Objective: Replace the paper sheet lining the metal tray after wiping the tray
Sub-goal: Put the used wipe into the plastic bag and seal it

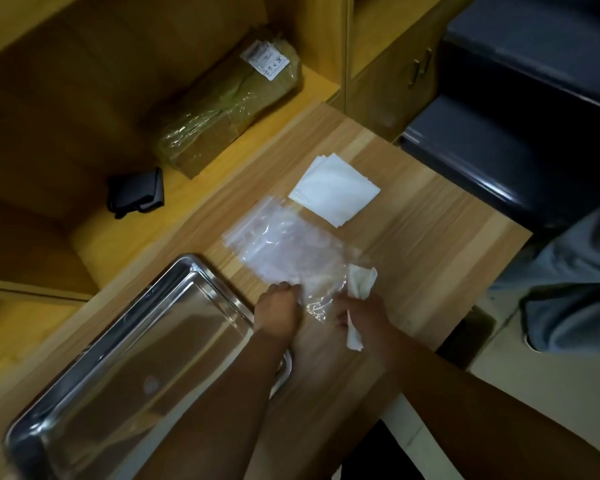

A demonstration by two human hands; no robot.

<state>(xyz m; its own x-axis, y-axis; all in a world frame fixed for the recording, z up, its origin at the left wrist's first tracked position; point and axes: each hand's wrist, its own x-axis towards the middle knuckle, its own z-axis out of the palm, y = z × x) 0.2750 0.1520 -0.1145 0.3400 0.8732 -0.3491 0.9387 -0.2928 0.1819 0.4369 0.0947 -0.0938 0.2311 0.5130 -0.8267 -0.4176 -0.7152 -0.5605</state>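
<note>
Nearest the person, the tray (125, 358) lies on the surface (413, 258) at the lower left, bare metal inside with no sheet lining it; whether it is wiped fully clean cannot be told from its glare. The left hand (278, 313) reaches past the tray's far corner and its fingers pinch the near edge of a clear bag (284, 251) lying flat just beyond. The right hand (361, 315) grips a crumpled tissue (359, 282) while its fingertips also touch the bag's edge. The bag looks empty, though its creases and shine make that uncertain. The likely trouble is here: with the tissue wadded in the right hand, the fingers have little free grip, so the slippery film could slide away or the tissue could drop onto the surface or into the tray. Farther on, a small stack of white sheets (335, 188) sits just past the bag, apart from the tray; a careless sweep of the bag could scatter them. On the shelf (94, 233) beyond lie a dark pouch (136, 192) and a wrapped parcel (229, 105).
</note>
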